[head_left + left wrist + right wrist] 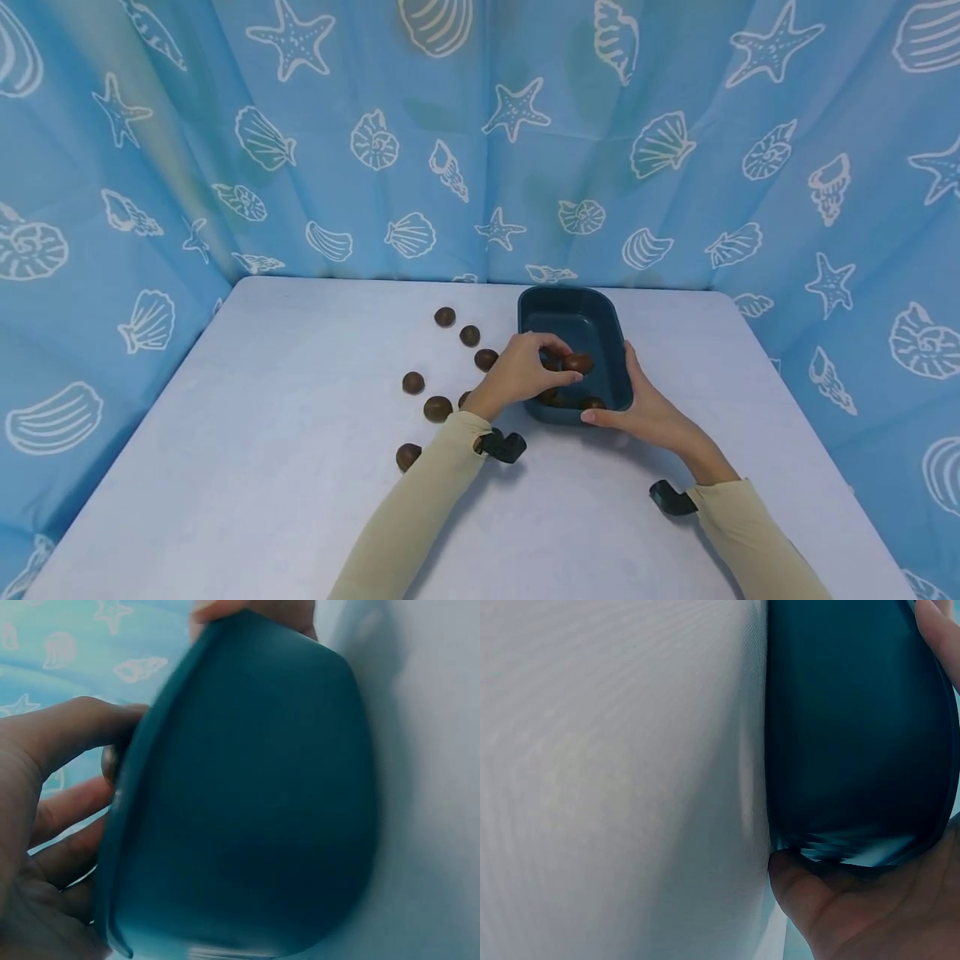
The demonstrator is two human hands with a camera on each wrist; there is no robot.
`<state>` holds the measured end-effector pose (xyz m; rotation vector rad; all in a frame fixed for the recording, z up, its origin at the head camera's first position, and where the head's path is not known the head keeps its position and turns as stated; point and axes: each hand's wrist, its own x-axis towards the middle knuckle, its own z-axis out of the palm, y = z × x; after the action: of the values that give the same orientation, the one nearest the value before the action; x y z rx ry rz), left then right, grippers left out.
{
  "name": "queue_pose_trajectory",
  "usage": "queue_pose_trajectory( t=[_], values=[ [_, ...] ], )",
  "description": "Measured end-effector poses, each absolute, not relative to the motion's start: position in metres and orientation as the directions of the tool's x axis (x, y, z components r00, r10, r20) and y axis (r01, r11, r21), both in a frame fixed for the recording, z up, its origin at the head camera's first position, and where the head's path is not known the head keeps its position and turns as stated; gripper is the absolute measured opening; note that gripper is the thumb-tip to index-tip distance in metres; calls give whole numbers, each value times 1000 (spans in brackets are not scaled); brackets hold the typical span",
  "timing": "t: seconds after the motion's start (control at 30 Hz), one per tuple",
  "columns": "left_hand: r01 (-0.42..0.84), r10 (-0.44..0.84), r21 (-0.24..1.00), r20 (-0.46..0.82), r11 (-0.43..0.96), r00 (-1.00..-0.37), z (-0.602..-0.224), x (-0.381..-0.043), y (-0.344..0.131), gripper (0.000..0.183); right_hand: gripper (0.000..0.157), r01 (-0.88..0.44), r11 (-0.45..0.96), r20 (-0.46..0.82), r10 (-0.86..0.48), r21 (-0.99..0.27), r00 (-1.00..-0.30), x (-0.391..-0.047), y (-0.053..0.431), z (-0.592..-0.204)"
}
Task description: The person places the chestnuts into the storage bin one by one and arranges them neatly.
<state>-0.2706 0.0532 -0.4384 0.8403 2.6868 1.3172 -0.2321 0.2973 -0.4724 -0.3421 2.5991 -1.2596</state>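
Observation:
A dark teal, deep rectangular box (572, 300) stands on the white table. My left hand (521, 367) reaches over its left rim and pinches a glossy brown, rounded piece that looks like a chestnut (578, 363) between thumb and fingers. In the left wrist view that piece (110, 763) shows only partly, behind the box wall (255, 772). My right hand (648, 410) grips the box at its near right corner, thumb on the near rim. More such pieces, among them a brown one (593, 403), lie inside the box.
Several similar brown pieces are scattered on the table left of the box, including one at the back (445, 317) and one by the left sleeve (408, 456). A blue curtain (450, 192) with white shell drawings hangs behind and on both sides of the table (247, 433).

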Motion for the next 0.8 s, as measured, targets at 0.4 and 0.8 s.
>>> queue_pose_trajectory(
  t=[0.4,0.8],
  values=[
    [475,487,578,148,664,-861,-447,-274,65,33,134,-97,619,-122,-302,-780,-946,-230,296,-468],
    [505,499,458,144,732,-854,-449,-273,70,29,136,-61,636,-161,-286,-769,-945,-228,297,-465]
  ],
)
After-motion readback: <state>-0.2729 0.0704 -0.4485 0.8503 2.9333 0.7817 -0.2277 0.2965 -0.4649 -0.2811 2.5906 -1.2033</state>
